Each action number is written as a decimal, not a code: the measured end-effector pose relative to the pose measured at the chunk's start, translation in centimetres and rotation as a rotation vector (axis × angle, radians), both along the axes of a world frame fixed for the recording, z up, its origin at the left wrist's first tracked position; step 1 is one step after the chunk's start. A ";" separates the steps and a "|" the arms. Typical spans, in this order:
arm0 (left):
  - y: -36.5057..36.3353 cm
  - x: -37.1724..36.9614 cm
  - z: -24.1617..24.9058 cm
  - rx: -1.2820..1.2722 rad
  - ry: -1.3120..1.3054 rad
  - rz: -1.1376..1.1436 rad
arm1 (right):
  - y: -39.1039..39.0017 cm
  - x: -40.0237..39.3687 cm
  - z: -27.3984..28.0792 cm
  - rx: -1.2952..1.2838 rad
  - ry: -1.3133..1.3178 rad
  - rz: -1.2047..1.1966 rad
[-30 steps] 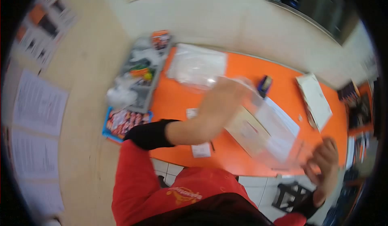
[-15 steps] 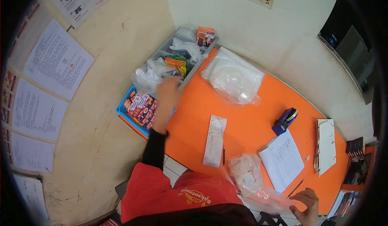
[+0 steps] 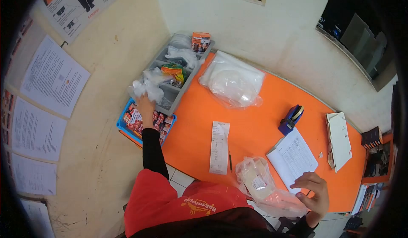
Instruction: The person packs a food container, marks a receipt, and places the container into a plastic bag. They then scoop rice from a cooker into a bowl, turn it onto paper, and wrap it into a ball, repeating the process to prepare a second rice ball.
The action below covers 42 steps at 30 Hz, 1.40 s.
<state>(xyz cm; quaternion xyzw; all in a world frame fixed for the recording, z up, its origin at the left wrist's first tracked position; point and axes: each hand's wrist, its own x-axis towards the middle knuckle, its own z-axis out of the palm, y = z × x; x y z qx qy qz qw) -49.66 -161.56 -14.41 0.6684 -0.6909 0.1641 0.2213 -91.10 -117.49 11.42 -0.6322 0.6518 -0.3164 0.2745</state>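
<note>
My left hand (image 3: 145, 107) reaches over the blue basket (image 3: 171, 129) of small red sachets. Its fingers, stretched forward, touch the lower edge of a bundled clear plastic bag (image 3: 148, 89) in the grey divided tray (image 3: 173, 102); part of the fingertips is hidden. My right hand (image 3: 313, 190) hovers above the front right of the table, fingers apart and curved, holding nothing. Below and left of it lies a clear plastic bag (image 3: 276, 202) around a pale brown package (image 3: 258, 180) with a white label.
On the orange table (image 3: 191, 131) lie a receipt (image 3: 219, 148), a pen (image 3: 230, 161), a stack of plastic bags (image 3: 233, 76), a tape dispenser (image 3: 291, 119), a printed form (image 3: 293, 159) and a white folder (image 3: 338, 142). Walls border the back and left.
My left hand has moved left, from the tray's near right side to the plastic bag by the basket. My right hand has lifted away from the package's bag. The view has shifted slightly.
</note>
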 end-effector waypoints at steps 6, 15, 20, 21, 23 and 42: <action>-0.2 0.3 0.3 -0.179 0.696 -0.069 | 4.6 -0.1 -0.7 -0.005 -0.152 -0.106; 29.9 -23.6 17.8 -0.371 0.429 -1.629 | -0.2 10.6 -5.6 -0.667 -1.433 -0.324; 31.1 -23.5 16.4 -0.011 0.386 -1.475 | 4.8 9.5 -10.3 -0.952 -0.089 -1.377; 30.7 -22.9 15.7 0.043 0.369 -1.344 | 5.0 9.4 -11.0 -0.899 0.183 -1.308; 29.8 -21.6 14.2 0.146 0.328 -1.081 | 5.1 9.9 -15.0 -0.770 0.395 -1.056; 32.9 -23.3 13.9 1.212 1.574 -1.324 | -5.1 6.4 -26.4 0.166 0.301 -0.259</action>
